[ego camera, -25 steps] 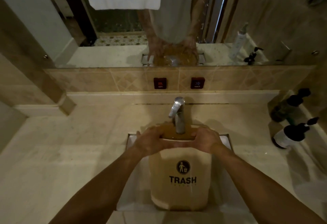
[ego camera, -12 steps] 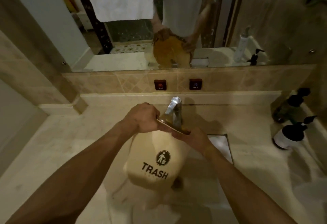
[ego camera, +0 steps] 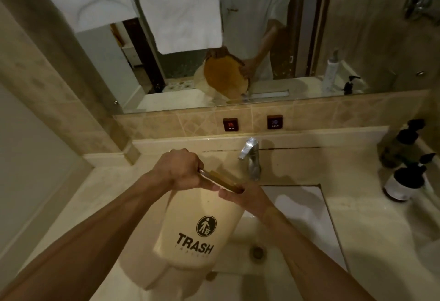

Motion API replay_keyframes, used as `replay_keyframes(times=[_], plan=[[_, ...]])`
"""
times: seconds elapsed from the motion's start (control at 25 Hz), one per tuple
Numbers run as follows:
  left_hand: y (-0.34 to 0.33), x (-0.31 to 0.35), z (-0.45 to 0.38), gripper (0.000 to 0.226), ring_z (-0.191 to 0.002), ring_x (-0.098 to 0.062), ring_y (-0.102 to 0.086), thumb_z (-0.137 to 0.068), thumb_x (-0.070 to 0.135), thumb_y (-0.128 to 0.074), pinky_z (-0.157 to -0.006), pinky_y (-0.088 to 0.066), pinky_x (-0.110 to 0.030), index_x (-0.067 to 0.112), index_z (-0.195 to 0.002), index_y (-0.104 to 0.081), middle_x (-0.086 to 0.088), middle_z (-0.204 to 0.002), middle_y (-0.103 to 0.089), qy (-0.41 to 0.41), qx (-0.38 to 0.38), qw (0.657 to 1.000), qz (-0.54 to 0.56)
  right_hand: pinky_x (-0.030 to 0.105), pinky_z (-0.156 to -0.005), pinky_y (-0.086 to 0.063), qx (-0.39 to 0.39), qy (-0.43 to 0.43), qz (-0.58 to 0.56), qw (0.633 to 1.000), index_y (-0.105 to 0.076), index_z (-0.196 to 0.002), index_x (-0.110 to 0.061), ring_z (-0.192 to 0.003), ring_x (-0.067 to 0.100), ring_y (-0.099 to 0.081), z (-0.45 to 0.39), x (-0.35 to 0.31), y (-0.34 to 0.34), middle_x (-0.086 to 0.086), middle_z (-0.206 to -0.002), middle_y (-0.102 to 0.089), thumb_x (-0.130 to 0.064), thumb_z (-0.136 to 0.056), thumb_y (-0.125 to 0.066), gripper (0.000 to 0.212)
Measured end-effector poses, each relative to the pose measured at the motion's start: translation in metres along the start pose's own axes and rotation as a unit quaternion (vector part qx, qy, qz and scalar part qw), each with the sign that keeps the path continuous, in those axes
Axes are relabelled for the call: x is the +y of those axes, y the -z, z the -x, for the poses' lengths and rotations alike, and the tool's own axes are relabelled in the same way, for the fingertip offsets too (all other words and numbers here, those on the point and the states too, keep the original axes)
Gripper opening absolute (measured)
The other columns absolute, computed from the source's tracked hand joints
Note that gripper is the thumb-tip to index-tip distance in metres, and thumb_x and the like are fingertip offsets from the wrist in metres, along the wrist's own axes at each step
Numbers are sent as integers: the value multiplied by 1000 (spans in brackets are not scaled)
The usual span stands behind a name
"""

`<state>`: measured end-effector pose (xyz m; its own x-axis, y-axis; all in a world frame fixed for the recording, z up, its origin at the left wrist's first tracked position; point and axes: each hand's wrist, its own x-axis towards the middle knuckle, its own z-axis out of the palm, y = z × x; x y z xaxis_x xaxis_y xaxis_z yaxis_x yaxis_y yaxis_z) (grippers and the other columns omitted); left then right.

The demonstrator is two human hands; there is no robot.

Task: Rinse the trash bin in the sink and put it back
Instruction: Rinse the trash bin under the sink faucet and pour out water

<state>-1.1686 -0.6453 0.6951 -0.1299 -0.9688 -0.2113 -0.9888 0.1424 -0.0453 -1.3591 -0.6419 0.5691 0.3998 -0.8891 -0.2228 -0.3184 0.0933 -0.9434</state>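
Observation:
A cream trash bin (ego camera: 197,231) with a black "TRASH" label and pictogram hangs in the air over the left part of the sink (ego camera: 300,208). It is tilted, with its open mouth turned away from me toward the mirror. My left hand (ego camera: 177,169) grips the rim on the upper left. On the right side of the rim, my right hand (ego camera: 245,196) is closed around the edge. The chrome faucet (ego camera: 250,155) stands just behind and to the right of the bin's mouth. I see no water stream.
Two dark pump bottles (ego camera: 404,179) stand on the counter at the right. Hot and cold buttons (ego camera: 230,124) sit on the tiled strip under the mirror (ego camera: 238,39). The marble counter (ego camera: 95,205) runs left to a wall corner. The drain (ego camera: 256,252) shows in the basin.
The bin has been lifted out from under the faucet, shifted left and tipped with its mouth away from me. Both hands kept their hold on the rim.

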Motion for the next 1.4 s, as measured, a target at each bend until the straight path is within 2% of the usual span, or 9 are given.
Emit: replay_keyframes(times=[0.08,0.2,0.36,0.48,0.68,0.92,1.16,1.32,1.4], plan=[[-4,-19,24,70,-77,-6,-62,-50,97,-42,-71,-52,-28,37,-74,-69,17,-73,-67,-23,44,998,25,34,-82,-57,5,8,28,1000,-74,-92,-13,-83,14,-68,8,-14,-8,0,-86,-73,-68,-53,-80,68],[-18,-34,54,60,-84,-5,-56,-58,94,-42,-76,-50,-27,37,-63,-57,18,-79,-63,-48,107,992,39,22,-60,-42,62,36,77,994,-65,-66,-24,-65,8,-55,30,-25,-3,-10,-67,-58,-49,-56,-90,36],[-35,-54,82,47,-90,-12,-46,-61,89,-47,-78,-48,-34,41,-57,-43,19,-70,-49,-138,251,948,139,23,-68,-47,157,93,157,971,-66,-71,-16,-79,13,-57,62,-40,0,-1,-85,-61,-40,-49,-93,43],[-52,-63,81,60,-92,-18,-50,-68,85,-50,-80,-49,-40,27,-60,-62,18,-68,-57,-190,332,906,180,35,-79,-55,168,77,209,960,-66,-71,-15,-91,16,-58,74,-61,6,0,-97,-61,-38,-47,-93,43],[-65,-53,81,64,-91,-17,-53,-68,84,-53,-76,-52,-39,21,-60,-62,19,-69,-53,-169,359,873,285,30,-67,-54,210,93,237,944,-64,-60,-23,-82,11,-58,86,-76,16,-4,-87,-61,-37,-44,-95,38],[-46,-19,82,61,-93,-13,-54,-62,81,-58,-73,-48,-32,20,-61,-63,11,-75,-65,-144,363,888,243,31,-66,-53,188,89,215,954,-61,-56,-21,-77,21,-60,98,-73,42,4,-81,-64,-44,-39,-89,40],[-84,3,78,44,-74,-13,-58,-53,73,-70,-64,-47,-23,30,-61,-63,7,-75,-60,-31,277,820,501,35,-71,-53,155,74,374,911,-64,-63,-22,-77,11,-53,89,-131,61,-7,-82,-59,-57,-40,-88,47],[-64,10,75,45,-75,-8,-52,-57,76,-61,-63,-43,-23,32,-57,-50,13,-71,-52,-56,277,868,408,31,-70,-52,138,33,325,935,-61,-63,-17,-78,14,-56,92,-116,72,-3,-84,-60,-42,-45,-93,43],[-53,11,64,44,-78,-10,-52,-58,72,-65,-65,-45,-26,29,-60,-54,13,-71,-52,-64,292,862,409,30,-70,-52,153,21,310,938,-61,-63,-18,-77,13,-58,96,-114,78,-2,-82,-62,-40,-49,-93,41]])
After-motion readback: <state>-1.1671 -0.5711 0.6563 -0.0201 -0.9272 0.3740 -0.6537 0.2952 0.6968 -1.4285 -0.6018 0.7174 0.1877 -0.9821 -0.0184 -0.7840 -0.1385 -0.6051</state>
